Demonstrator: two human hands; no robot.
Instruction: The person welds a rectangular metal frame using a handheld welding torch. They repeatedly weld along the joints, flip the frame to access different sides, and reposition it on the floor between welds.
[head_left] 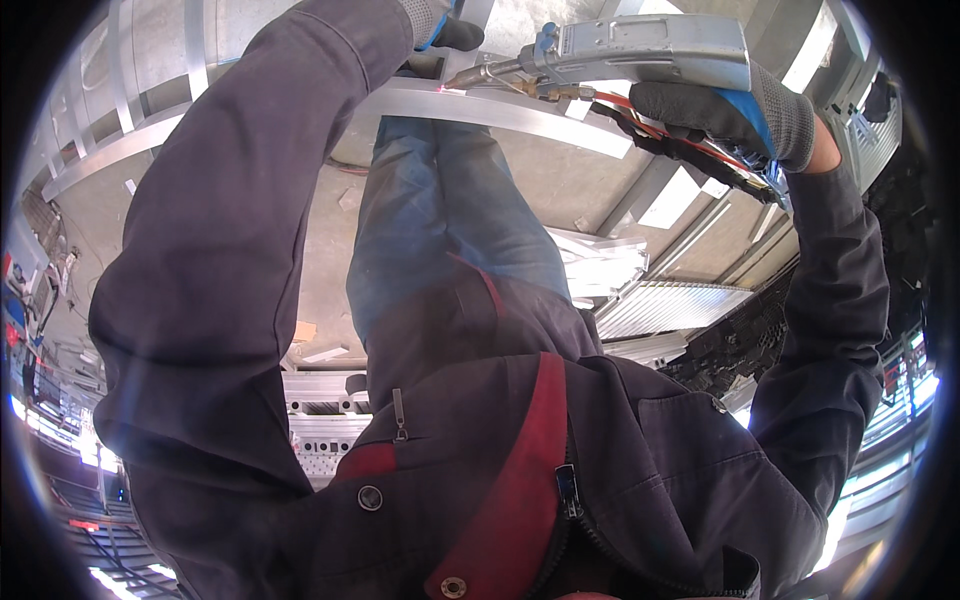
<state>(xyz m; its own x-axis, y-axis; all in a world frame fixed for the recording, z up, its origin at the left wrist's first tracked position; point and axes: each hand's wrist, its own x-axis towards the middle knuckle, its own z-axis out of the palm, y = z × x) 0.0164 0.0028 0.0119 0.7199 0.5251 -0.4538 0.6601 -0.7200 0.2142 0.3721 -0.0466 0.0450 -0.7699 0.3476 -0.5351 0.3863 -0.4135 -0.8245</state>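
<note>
My right hand point(725, 118), in a grey, black and blue work glove, is closed round the grip of a silver handheld laser welding gun point(640, 52). The gun points left, and its narrow nozzle point(478, 76) meets or nearly meets the top of a pale metal bar point(545, 112). A small reddish spot of light shows on the bar at the nozzle's tip. My left hand point(445, 28), gloved alike, is beside the metalwork just beyond the bar, left of the nozzle. The upper edge of the picture cuts off most of its fingers, so its grip cannot be made out.
Red and black hoses point(690, 150) hang below the gun near my right wrist. More metal bars of a frame point(120, 70) stretch off at the left. Ribbed metal panels point(670, 308) lie on the floor at the right, and perforated metal pieces point(325, 440) lie behind my legs.
</note>
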